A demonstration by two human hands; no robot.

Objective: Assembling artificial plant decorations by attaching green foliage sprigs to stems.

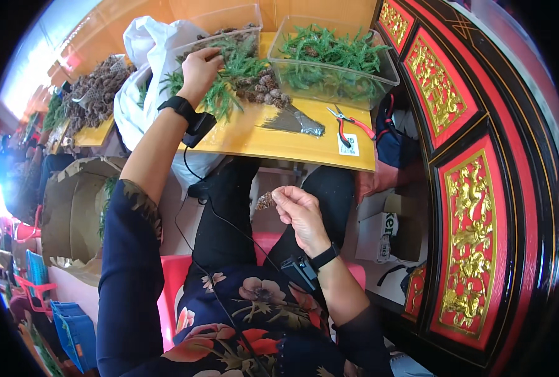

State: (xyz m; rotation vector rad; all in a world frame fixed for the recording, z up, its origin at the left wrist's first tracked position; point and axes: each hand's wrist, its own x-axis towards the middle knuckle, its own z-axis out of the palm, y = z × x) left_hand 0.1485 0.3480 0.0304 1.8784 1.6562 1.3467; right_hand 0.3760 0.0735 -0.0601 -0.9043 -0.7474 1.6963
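My right hand, above my lap, pinches a small brown pine cone between thumb and fingers. Over the table's far left part, my left hand reaches in among green artificial sprigs. Its fingers are bent together at the sprigs, and what they hold, if anything, is not clear. A cluster of brown pine cones lies just right of the sprigs. In front of them is a fanned bundle of thin brown stems or wires, wrapped in clear film at one end.
On the yellow table, red-handled pliers lie by a printed label. Behind stand a clear tub of sprigs and another clear tub with cones. A white bag is left; a carved red-and-gold panel rises right. A cable crosses my lap.
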